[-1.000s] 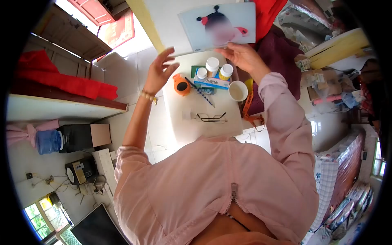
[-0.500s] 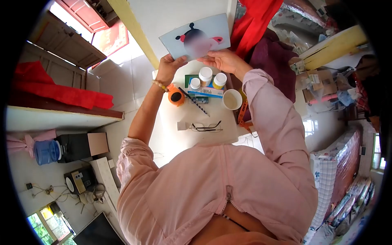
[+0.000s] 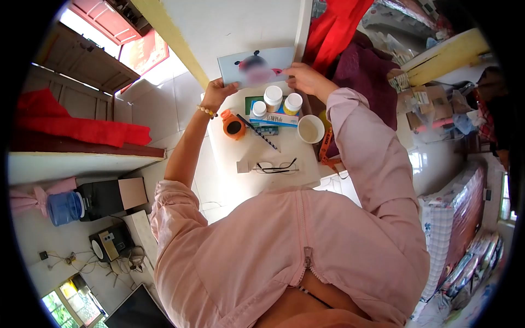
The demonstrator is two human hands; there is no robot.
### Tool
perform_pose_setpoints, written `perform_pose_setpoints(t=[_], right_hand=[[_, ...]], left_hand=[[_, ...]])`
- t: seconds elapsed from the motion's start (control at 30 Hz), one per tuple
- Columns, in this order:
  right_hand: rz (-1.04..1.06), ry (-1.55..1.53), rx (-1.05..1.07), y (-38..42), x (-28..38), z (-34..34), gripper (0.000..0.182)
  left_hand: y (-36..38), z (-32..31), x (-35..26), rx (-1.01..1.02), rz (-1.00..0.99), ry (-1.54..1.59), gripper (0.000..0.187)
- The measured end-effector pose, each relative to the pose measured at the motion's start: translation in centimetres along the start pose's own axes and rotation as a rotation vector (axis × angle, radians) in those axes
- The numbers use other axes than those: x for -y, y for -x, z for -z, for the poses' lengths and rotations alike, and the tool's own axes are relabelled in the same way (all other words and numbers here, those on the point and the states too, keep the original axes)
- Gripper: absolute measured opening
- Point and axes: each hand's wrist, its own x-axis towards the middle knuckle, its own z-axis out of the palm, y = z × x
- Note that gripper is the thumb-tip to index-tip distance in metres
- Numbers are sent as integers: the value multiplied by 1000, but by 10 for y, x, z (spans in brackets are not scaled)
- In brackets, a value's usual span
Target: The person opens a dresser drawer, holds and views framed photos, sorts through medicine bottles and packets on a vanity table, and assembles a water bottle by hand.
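A light blue card with a cartoon figure point(image 3: 229, 66) is held upright at the far edge of the white table point(image 3: 227, 158). My left hand point(image 3: 220, 91) is closed on its lower left corner, and my right hand point(image 3: 299, 78) pinches its right edge. Just in front of the card stand three white bottles point(image 3: 273, 97) beside a blue and white box point(image 3: 280, 119). An orange figure point(image 3: 233, 126) and a dark patterned pencil point(image 3: 261, 135) lie to the left. To the right is a white cup point(image 3: 310, 129). Glasses point(image 3: 275, 167) rest nearer my body.
A white wall point(image 3: 240, 27) rises behind the table. Purple cloth point(image 3: 363, 87) and a red cloth point(image 3: 333, 33) hang at the right. An orange strap point(image 3: 326, 147) hangs by the table's right edge. A blue water bottle point(image 3: 64, 208) is far left.
The card has moved down toward the table and tilts less. My left hand has shifted slightly left and down; my right hand has moved from the card's lower edge to its right edge.
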Motion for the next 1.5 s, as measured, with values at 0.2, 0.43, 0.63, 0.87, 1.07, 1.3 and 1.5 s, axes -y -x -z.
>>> perform_pose_setpoints(t=[0.2, 0.43, 0.63, 0.87, 1.07, 1.3, 1.5], right_hand=[[-18, 36, -86, 6, -1, -11, 18], [-66, 155, -59, 4, -7, -3, 28], [-98, 138, -120, -5, -22, 3, 30], [-3, 106, -144, -19, -28, 5, 33], [103, 102, -284, -12, -18, -13, 32], [-53, 233, -213, -31, -17, -1, 41], [100, 312, -224, -11, -20, 4, 38]], left_hand=[[6, 0, 12, -24, -4, -104, 20], [9, -9, -12, 51, 41, -465, 27], [-14, 0, 1, 140, 176, -683, 34], [-21, -2, 7, 108, 72, -518, 36], [-23, -2, 9, 76, 68, -679, 36], [-27, 3, 30, 16, -55, -636, 37], [-13, 1, 14, 54, -87, -674, 36]])
